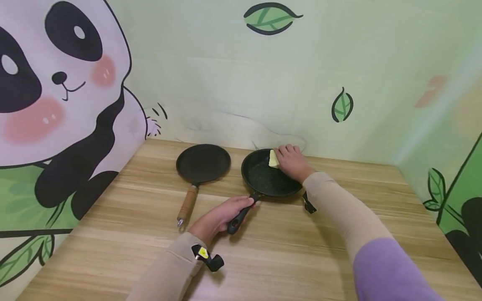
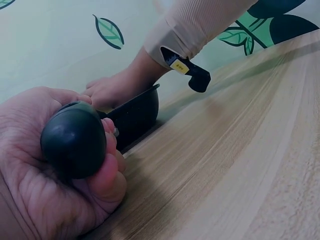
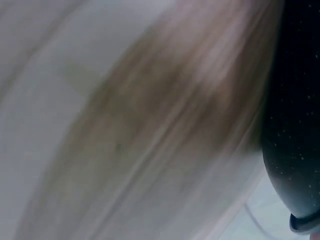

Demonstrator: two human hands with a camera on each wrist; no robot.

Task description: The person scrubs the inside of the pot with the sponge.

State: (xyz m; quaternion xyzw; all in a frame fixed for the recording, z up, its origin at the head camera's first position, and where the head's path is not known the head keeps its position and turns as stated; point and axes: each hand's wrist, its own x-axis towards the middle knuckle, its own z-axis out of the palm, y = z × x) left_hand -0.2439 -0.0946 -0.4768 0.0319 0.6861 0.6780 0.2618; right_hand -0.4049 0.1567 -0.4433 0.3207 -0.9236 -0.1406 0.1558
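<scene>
A black speckled frying pan point(image 1: 267, 179) sits on the wooden table, its handle pointing toward me. My left hand point(image 1: 231, 209) grips the black handle point(image 1: 236, 221), fingers wrapped around it; the rounded handle end point(image 2: 75, 142) fills the left wrist view. At the pan's far right side, my right hand point(image 1: 291, 161) holds a pale yellow sponge point(image 1: 273, 159) against the inside. Part of the sponge is covered by the fingers. The right wrist view is blurred and shows only the pan's outer wall point(image 3: 295, 125), with the hand out of sight.
Left of the frying pan lies a flat black griddle pan point(image 1: 203, 163) with a wooden handle point(image 1: 187, 205). Behind both pans rises a pale green wall point(image 1: 211, 75) with printed leaves and a panda. The wooden table point(image 1: 286, 259) extends toward me.
</scene>
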